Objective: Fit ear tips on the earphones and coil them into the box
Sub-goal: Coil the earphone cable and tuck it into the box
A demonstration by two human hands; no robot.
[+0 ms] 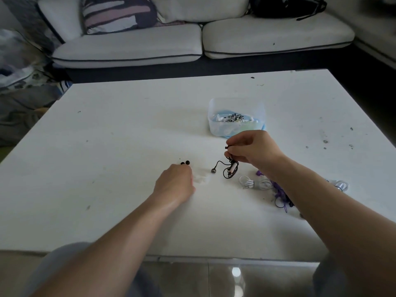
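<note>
Black wired earphones (231, 169) are pinched in the right hand (250, 147); round black ear tips (185, 162), mid-frame, must next be picked by the left hand (174, 185), grip unseen.

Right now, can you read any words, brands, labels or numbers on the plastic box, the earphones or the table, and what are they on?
No readable text anywhere in this view.
Clear plastic box: no label shows.
Black earphones pinched by the right hand, white earphones, purple earphones: any markings are too small to read.
</note>
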